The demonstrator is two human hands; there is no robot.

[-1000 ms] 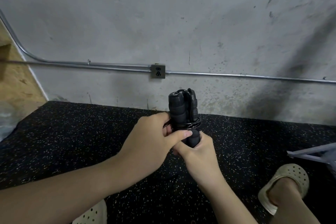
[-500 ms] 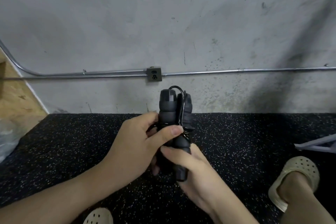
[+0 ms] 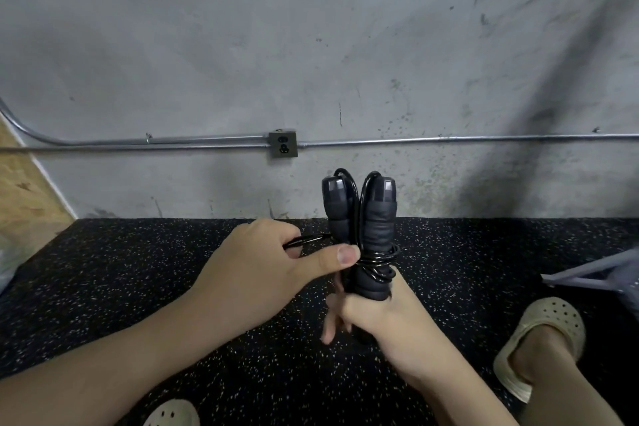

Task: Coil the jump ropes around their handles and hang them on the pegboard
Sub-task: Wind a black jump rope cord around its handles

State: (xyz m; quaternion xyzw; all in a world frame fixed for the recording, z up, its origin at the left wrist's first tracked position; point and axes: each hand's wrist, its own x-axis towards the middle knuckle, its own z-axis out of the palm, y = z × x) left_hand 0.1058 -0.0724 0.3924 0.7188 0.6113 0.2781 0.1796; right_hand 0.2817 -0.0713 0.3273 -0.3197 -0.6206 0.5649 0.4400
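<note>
The right hand [image 3: 375, 313] grips the bottoms of the two black handles [image 3: 359, 218], fingers curled round them so they stand upright and together, a steady post to wind on. Several turns of the black rope [image 3: 378, 261] already circle their middle. The left hand [image 3: 256, 263] pinches the free end of the rope in its curled fingers and presses its thumb against the wraps, I reckon to keep them from springing loose. It all hangs in the air above the speckled floor mat [image 3: 138, 270], near its far edge by the concrete wall [image 3: 311, 45]. No pegboard in sight.
</note>
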